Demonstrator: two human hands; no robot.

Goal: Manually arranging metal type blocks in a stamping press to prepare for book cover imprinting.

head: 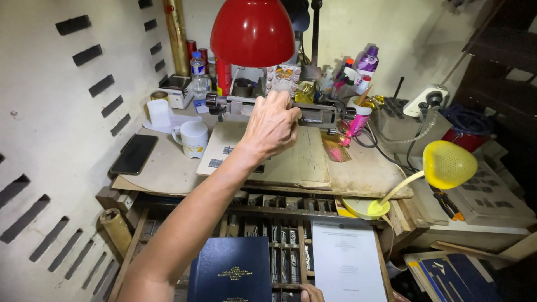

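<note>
Left hand (272, 124) was closed around the metal clamp tool (313, 114) above the surface (168, 168); best gripped firmly and kept level. Right hand (311, 293) barely visible, state unclear.

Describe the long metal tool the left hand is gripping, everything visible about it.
The metal tool is a long, grey, worn-looking bar device lying level across the far edge of the workbench, below the red lamp shade. Its left end carries a dark knurled knob; its right part shows a blocky clamp-like section with slots. The left hand closes over its middle from the near side, hiding that stretch. What it rests on cannot be seen.
</note>
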